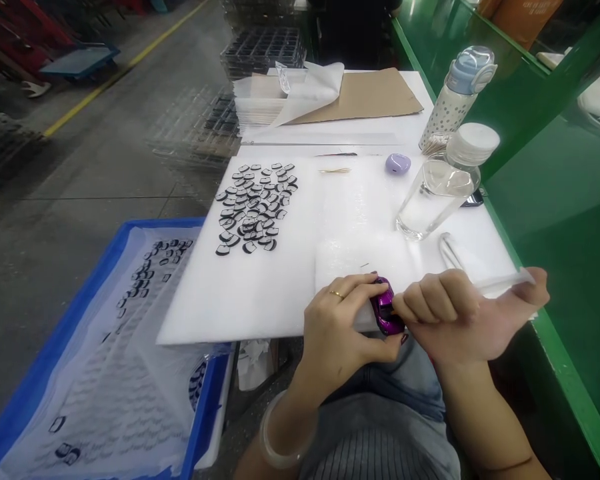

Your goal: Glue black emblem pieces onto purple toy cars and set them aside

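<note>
My left hand (343,327) holds a small, glossy purple part (387,310) between its thumb and fingers, at the near edge of the white foam sheet (280,293). The part is curved, with a dark recess in its middle. My right hand (445,310) is closed, its fingertips against the part's right side. From between its curled fingers and thumb a thin white strip (505,283) sticks out; the rest of it is hidden in the fist. Whether the right fingertips also pinch something small, I cannot make out.
Many small black-rimmed pieces (255,207) lie on the foam. To the right stand a clear liquid bottle (435,193) and a dotted flask (453,100). A purple case (398,163) and thin sticks (335,170) lie farther back. A blue crate (85,307) sits at left.
</note>
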A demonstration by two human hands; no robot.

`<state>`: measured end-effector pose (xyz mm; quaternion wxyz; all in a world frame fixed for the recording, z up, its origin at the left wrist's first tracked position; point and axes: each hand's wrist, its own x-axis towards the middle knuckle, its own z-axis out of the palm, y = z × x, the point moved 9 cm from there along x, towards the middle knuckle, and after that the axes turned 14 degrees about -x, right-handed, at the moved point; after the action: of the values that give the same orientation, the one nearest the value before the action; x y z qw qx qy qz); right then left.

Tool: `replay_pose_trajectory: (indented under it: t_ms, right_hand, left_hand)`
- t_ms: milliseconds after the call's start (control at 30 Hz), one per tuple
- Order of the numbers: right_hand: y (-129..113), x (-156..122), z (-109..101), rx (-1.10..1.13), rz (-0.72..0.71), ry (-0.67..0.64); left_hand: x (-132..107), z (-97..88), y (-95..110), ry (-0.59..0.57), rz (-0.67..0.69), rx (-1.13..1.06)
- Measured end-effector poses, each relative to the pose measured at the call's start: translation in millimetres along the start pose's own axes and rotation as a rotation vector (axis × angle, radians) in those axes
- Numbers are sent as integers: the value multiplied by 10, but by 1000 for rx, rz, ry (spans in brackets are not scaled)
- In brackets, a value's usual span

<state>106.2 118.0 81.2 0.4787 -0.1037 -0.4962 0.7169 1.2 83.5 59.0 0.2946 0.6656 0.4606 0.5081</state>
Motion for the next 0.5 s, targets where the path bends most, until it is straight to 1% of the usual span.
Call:
replay_pose_trajectory:
  t_ms: [200,333,433,500]
  right_hand:
    - [17,-17,1,-50,5,3]
    - [-10,-9,27,-94,-12,16]
    - [-24,2,-2,-129,-19,78]
    - [-27,2,-3,-152,-25,87]
  left_hand:
    - [9,10,-11,-18,-21,-10]
    - [10,1,-1,-8,-12,-11]
    - [5,2,6,-9,-5,-4]
    - [0,8,3,-17,-9,-1]
